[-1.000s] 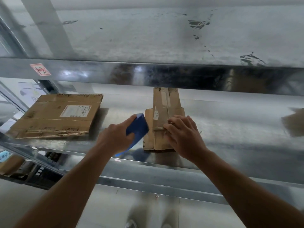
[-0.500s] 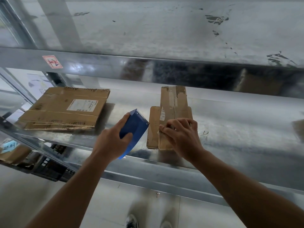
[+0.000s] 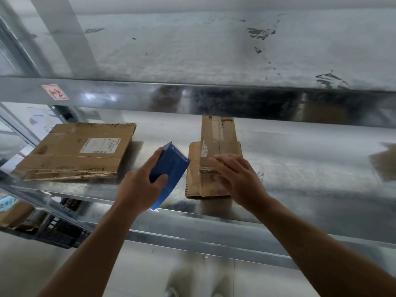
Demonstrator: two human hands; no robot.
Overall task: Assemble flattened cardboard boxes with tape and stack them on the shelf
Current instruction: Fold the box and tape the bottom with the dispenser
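Note:
A small flattened cardboard box (image 3: 216,146) lies on the metal shelf (image 3: 300,168), long side pointing away from me. My right hand (image 3: 237,179) lies over its near half, fingers fairly straight, fingertips on a strip of tape across the cardboard. My left hand (image 3: 139,187) grips a blue tape dispenser (image 3: 169,168) just left of the box, its front edge close to the box's left side. A larger stack of flattened boxes (image 3: 79,151) with a white label lies further left on the same shelf.
An upper shelf beam (image 3: 192,97) with a red-marked sticker (image 3: 55,92) runs overhead. A lower level at the left holds a dark crate (image 3: 57,230) and cardboard. A blurred brown piece (image 3: 383,163) sits at the shelf's right edge. Bare shelf lies right of the small box.
My right hand's fingers have straightened and spread over the small box. The left hand with the dispenser stays beside it. The view has shifted slightly.

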